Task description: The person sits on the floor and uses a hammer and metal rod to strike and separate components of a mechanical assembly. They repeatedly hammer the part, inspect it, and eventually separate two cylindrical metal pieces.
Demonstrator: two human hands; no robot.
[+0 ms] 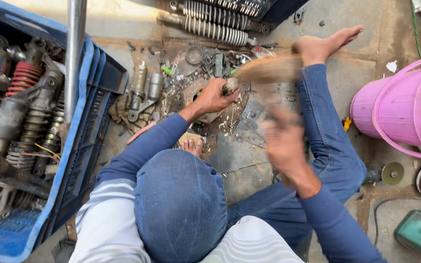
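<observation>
I sit on the floor with my knee point(181, 204) raised in blue jeans. My left hand point(213, 96) is closed around a small metal rod-like part point(229, 86), held upright over a rusty round metal piece point(191, 93) on the ground. My right hand point(283, 141) is blurred by motion above my right leg and grips a tool. A blurred brown wooden shape point(269, 69), likely that tool's handle or head, streaks just right of the metal part. My bare right foot point(325, 44) rests beyond it.
A blue plastic crate point(86, 146) full of shock absorbers and springs point(23, 78) stands at left, with a metal pole point(74, 53) rising by it. Coil springs point(215, 29) lie at the top. A pink bucket point(391, 112) and grinding discs point(393, 173) sit at right.
</observation>
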